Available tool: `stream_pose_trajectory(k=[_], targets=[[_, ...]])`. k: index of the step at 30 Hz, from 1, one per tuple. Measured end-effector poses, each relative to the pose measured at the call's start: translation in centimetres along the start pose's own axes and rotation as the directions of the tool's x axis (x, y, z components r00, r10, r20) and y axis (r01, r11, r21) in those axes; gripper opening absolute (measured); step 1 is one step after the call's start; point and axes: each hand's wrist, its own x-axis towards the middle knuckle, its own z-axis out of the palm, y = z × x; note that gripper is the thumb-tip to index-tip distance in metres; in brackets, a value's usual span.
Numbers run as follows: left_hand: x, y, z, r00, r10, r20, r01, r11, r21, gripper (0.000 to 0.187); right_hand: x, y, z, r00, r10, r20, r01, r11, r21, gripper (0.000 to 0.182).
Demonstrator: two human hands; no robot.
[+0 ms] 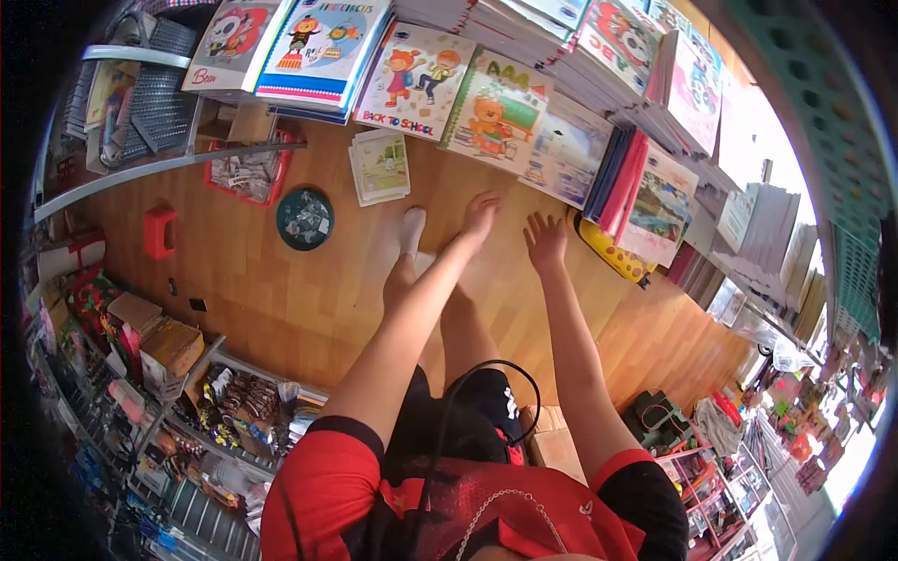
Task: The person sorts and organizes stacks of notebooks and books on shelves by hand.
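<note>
Both hands hang over the wooden floor in front of the stacks of books, apart from each other and holding nothing. My left hand (481, 219) has its fingers stretched forward, just short of the spiral-bound bear notebook (493, 110) and the "Back to School" notebook (414, 80). My right hand (545, 240) is open with its fingers spread. It is nearest to a landscape-cover notebook (567, 150) and a yellow patterned case (610, 251). Red and dark-blue books (622, 182) stand just beyond it.
On the floor lie a small stack of papers (381, 168), a round green container (305, 218), a red basket (271, 178) and a red plastic piece (160, 232). Shelves of goods (234, 411) line the left; stacked books (692, 89) and racks (739, 486) fill the right.
</note>
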Motion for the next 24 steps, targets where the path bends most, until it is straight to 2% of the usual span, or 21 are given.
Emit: stream_pose_trajectory(k=[2, 4, 5, 7, 8, 10, 11, 12, 14, 16, 18, 19, 20, 23, 24], targets=[[0.5, -1.2, -5.6, 0.991, -0.101, -0.085, 0.102, 0.995, 0.002, 0.023, -0.2, 2.9, -1.9, 0.999, 0.026, -0.02, -0.027, 0.998, -0.055, 0.057], [2.4, -3.8, -12.7, 0.964, -0.12, -0.238, 0.183, 0.948, 0.262, 0.023, 0.0, 5.4, -3.2, 0.998, 0.037, -0.045, -0.042, 0.993, -0.108, 0.055], [3.9, -5.5, -16.8, 0.977, -0.079, -0.199, 0.163, 0.875, 0.456, 0.024, 0.3, 6.5, -3.5, 0.998, 0.042, -0.053, -0.048, 0.99, -0.136, 0.054], [9.0, -12.8, -26.7, 0.961, 0.035, -0.276, 0.14, 0.798, 0.587, 0.026, 0.7, 7.8, -3.4, 0.998, 0.004, -0.068, -0.019, 0.973, -0.229, 0.046], [11.6, -16.7, -30.1, 0.912, 0.103, -0.398, 0.143, 0.829, 0.541, 0.029, 1.2, 8.4, -3.2, 0.997, -0.018, -0.076, -0.003, 0.962, -0.272, 0.042], [10.6, -9.1, -28.4, 0.873, 0.145, -0.466, 0.331, 0.525, 0.784, 0.035, 2.5, 8.9, -2.8, 0.99, -0.139, 0.019, 0.129, 0.853, -0.505, 0.039], [11.7, -8.8, -29.5, 0.886, 0.144, -0.441, 0.326, 0.481, 0.813, 0.04, 3.4, 9.0, -2.5, 0.979, -0.189, 0.072, 0.193, 0.77, -0.608, 0.037], [12.7, -8.8, -30.7, 0.899, 0.137, -0.415, 0.322, 0.434, 0.841, 0.044, 4.3, 9.1, -2.2, 0.962, -0.24, 0.129, 0.267, 0.736, -0.622, 0.035], [13.5, -6.8, -30.0, 0.843, 0.068, -0.534, 0.458, 0.43, 0.778, 0.061, 6.5, 9.3, -1.8, 0.909, -0.343, 0.236, 0.412, 0.656, -0.632, 0.032], [15.7, -8.7, -31.5, 0.856, 0.183, -0.484, 0.421, 0.299, 0.856, 0.082, 8.2, 9.7, -2.1, 0.89, -0.363, 0.276, 0.45, 0.606, -0.656, 0.03], [19.5, -13.7, -33.4, 0.747, 0.424, -0.512, 0.505, 0.138, 0.852, 0.093, 9.7, 9.2, -0.7, 0.865, -0.394, 0.311, 0.494, 0.557, -0.668, 0.028], [20.9, -16.2, -35.2, 0.776, 0.429, -0.463, 0.463, 0.112, 0.879, 0.096, 10.0, 9.3, -0.2, 0.861, -0.39, 0.325, 0.501, 0.55, -0.668, 0.027], [22.2, -18.2, -36.6, 0.8, 0.432, -0.416, 0.421, 0.09, 0.903, 0.1, 10.2, 9.2, 0.0, 0.858, -0.385, 0.341, 0.508, 0.54, -0.671, 0.027], [21.8, -17.7, -35.8, 0.717, 0.325, -0.617, 0.512, 0.355, 0.782, 0.091, 10.3, 9.8, 0.1, 0.874, -0.325, 0.361, 0.485, 0.533, -0.694, 0.026], [20.6, -16.6, -35.2, 0.682, 0.35, -0.642, 0.497, 0.421, 0.758, 0.087, 9.9, 10.1, 0.4, 0.879, -0.313, 0.359, 0.476, 0.53, -0.702, 0.026]])
